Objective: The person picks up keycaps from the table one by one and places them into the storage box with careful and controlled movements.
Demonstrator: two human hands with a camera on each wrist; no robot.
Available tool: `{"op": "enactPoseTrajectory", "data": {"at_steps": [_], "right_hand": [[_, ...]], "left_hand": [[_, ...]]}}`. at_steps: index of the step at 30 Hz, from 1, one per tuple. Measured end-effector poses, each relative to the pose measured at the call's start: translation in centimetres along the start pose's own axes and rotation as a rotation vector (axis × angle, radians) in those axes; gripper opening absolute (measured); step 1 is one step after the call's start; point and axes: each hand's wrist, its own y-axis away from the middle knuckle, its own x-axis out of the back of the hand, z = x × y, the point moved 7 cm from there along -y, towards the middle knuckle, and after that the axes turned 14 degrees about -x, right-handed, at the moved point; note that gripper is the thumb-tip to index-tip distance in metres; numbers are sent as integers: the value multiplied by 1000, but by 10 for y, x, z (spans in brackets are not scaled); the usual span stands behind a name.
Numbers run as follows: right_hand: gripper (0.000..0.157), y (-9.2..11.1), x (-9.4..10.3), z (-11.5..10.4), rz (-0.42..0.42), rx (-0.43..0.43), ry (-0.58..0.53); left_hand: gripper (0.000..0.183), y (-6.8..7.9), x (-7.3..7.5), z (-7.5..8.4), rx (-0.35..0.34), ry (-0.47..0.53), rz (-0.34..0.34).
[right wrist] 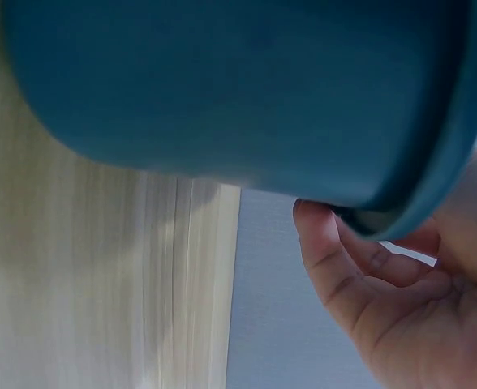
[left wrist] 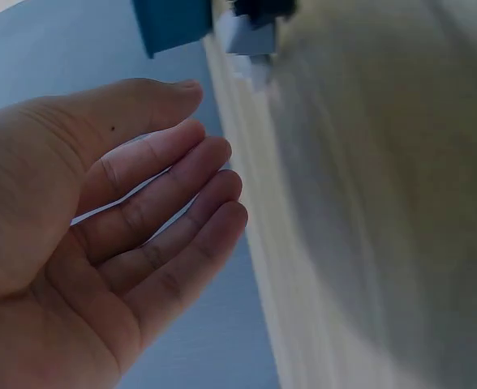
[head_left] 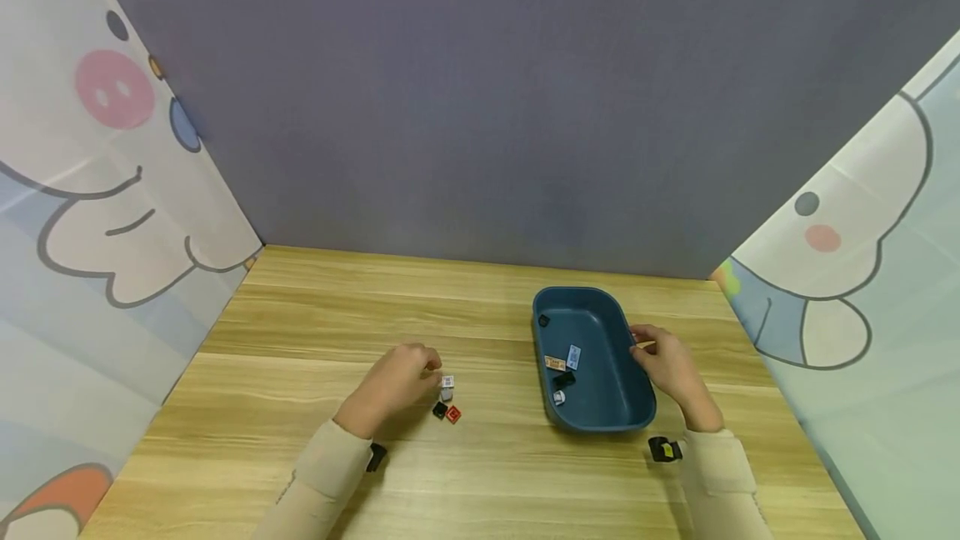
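My left hand (head_left: pixel 399 379) hovers above the table beside a small group of little pieces, its fingers loosely bent and holding nothing in the left wrist view. The group is a white printed piece (head_left: pixel 447 382), a grey piece (head_left: pixel 446 395), a black piece (head_left: pixel 440 410) and a red square piece (head_left: pixel 453 414). My right hand (head_left: pixel 667 361) grips the right rim of a dark blue plastic bin (head_left: pixel 611 357), fingers curled at its lip in the right wrist view. Inside the bin lie an orange tile (head_left: pixel 555 363), a light blue tile (head_left: pixel 573 357), a white piece (head_left: pixel 558 397) and black pieces (head_left: pixel 564 379).
The wooden table (head_left: pixel 337 298) ends at a grey panel (head_left: pixel 465 107) behind. Cartoon-printed sheets (head_left: pixel 862 232) stand at the left and right. Black wrist-worn devices (head_left: pixel 663 449) hang by both sleeves.
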Motion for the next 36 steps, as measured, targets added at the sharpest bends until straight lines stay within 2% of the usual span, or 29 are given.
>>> {"op": "enactPoseTrajectory", "data": {"at_steps": [8,16,24,36], "right_hand": [[36,-1,0,1,17,3,8],[35,0,1,0,21,12,16],[35,-1,1,-1,18,17,6],[35,-2,0,-1,15,7,12]], "left_hand": [[5,5,-9,-5,-3,-29,-10],[7,5,-17,-6,-14,-54,-2],[4,2,-18,-3,-28,-71,0],[5,1,-21,-2,2,-83,-18]]}}
